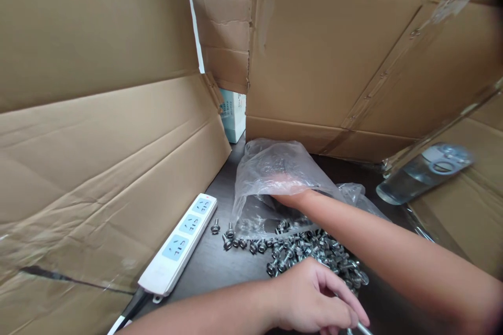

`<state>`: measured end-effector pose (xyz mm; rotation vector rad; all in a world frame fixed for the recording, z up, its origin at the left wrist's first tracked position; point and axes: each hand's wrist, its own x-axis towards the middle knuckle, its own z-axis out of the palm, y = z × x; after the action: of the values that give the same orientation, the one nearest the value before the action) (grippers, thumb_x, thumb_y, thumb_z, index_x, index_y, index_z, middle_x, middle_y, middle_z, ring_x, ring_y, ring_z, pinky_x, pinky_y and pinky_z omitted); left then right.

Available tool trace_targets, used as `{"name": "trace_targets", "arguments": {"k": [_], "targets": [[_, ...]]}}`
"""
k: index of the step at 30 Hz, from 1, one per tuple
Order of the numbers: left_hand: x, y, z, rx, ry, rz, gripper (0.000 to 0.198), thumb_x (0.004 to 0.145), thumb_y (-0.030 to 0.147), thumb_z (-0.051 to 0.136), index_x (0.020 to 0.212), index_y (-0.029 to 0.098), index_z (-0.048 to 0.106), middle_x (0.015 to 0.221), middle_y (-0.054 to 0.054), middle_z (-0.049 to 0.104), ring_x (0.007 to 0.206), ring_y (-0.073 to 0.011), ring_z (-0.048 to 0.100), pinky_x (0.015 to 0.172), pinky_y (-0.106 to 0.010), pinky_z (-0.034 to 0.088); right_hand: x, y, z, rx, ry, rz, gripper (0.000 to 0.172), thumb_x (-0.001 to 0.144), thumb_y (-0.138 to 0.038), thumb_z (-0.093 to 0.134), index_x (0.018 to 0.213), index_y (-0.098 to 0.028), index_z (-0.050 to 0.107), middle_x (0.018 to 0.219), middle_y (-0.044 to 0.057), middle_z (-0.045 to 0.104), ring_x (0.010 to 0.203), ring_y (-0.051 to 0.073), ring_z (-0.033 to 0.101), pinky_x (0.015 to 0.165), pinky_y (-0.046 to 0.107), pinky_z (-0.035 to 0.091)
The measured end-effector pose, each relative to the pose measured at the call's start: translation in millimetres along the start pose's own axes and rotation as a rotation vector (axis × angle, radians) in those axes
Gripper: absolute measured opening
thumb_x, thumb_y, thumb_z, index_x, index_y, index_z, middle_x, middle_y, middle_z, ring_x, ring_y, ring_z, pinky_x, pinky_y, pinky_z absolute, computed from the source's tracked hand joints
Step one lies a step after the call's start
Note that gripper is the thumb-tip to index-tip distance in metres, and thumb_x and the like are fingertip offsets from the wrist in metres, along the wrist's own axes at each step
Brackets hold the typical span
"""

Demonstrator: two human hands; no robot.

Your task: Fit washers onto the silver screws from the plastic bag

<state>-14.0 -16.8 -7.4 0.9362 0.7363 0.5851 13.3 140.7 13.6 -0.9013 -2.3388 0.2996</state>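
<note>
The left hand pinches a rod, while the right hand, its grip impossible to tell inside the bag, should move slowly, lest bolts between them scatter.

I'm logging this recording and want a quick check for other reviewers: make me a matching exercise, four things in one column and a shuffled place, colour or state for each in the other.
Things
1. Left hand
2. Right hand
3. Power strip
4. Bottle

Descriptions
a. White, with three socket panels
b. Seen hazily through the plastic bag
c. See-through, at the right by the cardboard
d. Near the picture's lower edge, a thin silvery piece at its fingertips

Pairs: 1-d, 2-b, 3-a, 4-c
</note>
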Motion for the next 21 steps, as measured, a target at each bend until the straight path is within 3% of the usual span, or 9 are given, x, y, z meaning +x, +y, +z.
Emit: {"name": "trace_targets", "arguments": {"k": [4,7,11,16,18,21], "targets": [[-1.2,0.2,1.6,-0.014,-0.016,0.000,0.026,0.062,0.015,0.068,0.086,0.016,0.079,0.052,0.004,0.058,0.044,-0.0049,0.049,0.041,-0.014,0.042,-6.3,6.7,-0.6,-0.175,-0.339,0.030,0.018,0.093,-0.024,0.054,0.093,-0.017,0.070,0.098,0.010,0.073,0.089,0.021,0.067,0.081,0.034,0.054],[-1.7,-1.1,1.9,-0.009,-0.014,-0.001,0.025,0.066,0.014,0.068,0.088,0.017,0.079,0.051,0.005,0.057,0.044,-0.0044,0.049,0.043,-0.013,0.043,-17.0,3.6,-8.3,-0.282,-0.472,-0.005,0.024,0.091,-0.017,0.046,0.094,-0.018,0.070,0.102,0.012,0.073,0.096,0.026,0.067,0.085,0.038,0.052],[-2.2,-2.5,1.6,-0.017,-0.009,-0.006,0.025,0.067,0.015,0.070,0.090,0.017,0.079,0.053,0.004,0.058,0.045,-0.0032,0.048,0.043,-0.013,0.040,-27.7,2.7,-19.5,-0.375,-0.580,-0.105,0.024,0.081,-0.004,0.050,0.089,-0.016,0.070,0.094,0.014,0.074,0.092,0.029,0.069,0.082,0.039,0.051],[-5.8,2.4,-1.7,-0.143,-0.011,0.074,0.029,0.059,0.023,0.078,0.086,0.013,0.079,0.057,0.002,0.062,0.047,-0.0056,0.054,0.046,-0.017,0.043,-34.1,10.1,-29.8,-0.367,-0.553,-0.208,0.035,0.079,0.000,0.046,0.101,-0.014,0.069,0.097,0.015,0.074,0.092,0.029,0.070,0.078,0.038,0.054],[-7.9,6.4,-4.0,-0.218,-0.019,0.127,0.038,0.053,0.031,0.085,0.084,0.011,0.077,0.058,0.000,0.064,0.045,-0.0075,0.056,0.046,-0.019,0.045,-39.4,13.9,-31.3,-0.278,-0.446,-0.263,0.043,0.079,0.002,0.044,0.108,-0.018,0.069,0.104,0.012,0.073,0.096,0.026,0.070,0.079,0.034,0.055],[-10.7,11.9,-7.3,-0.270,0.020,0.198,0.051,0.045,0.038,0.090,0.084,0.009,0.075,0.061,-0.001,0.066,0.044,-0.0088,0.058,0.045,-0.021,0.045,-53.7,17.4,-33.0,-0.069,-0.171,-0.345,0.043,0.081,0.001,0.041,0.101,-0.021,0.072,0.099,0.010,0.074,0.088,0.022,0.072,0.076,0.032,0.058]]}}
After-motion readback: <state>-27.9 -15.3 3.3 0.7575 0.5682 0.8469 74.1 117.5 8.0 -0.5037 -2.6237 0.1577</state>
